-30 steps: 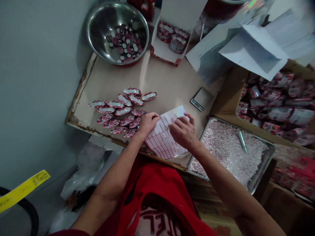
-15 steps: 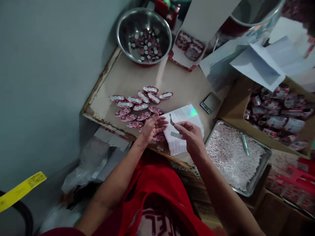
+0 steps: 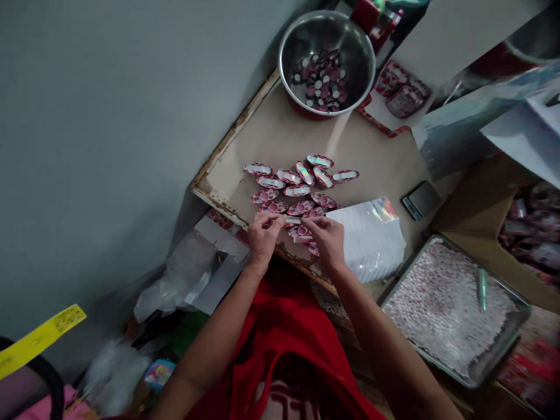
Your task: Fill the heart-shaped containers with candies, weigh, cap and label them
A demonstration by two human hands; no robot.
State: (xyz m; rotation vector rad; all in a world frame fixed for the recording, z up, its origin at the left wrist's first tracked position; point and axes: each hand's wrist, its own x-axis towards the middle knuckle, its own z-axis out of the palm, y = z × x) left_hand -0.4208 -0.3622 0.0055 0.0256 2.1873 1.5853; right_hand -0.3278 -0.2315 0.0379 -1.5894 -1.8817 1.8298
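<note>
Several small round red-and-pink containers (image 3: 301,186) lie in rows on the beige table (image 3: 280,134), some with a white strip across the top. My left hand (image 3: 263,234) and my right hand (image 3: 329,240) meet at the row nearest the table's front edge. Both hands are closed in a pinch on the two ends of a white sticker strip (image 3: 292,221), which lies across one container. A white sheet of stickers (image 3: 371,236) with a shiny corner rests on the table just right of my right hand.
A steel bowl (image 3: 294,44) with several small caps stands at the back. A small digital scale (image 3: 420,199) sits right of the sheet. A metal tray (image 3: 503,344) of pale pieces with a scoop lies at right, beside cardboard boxes of red packets. A grey wall runs along the left.
My right hand peeled a strip off the sheet and carried it left. Both hands left the sheet and now hold the strip over a container. The view has swung left.
</note>
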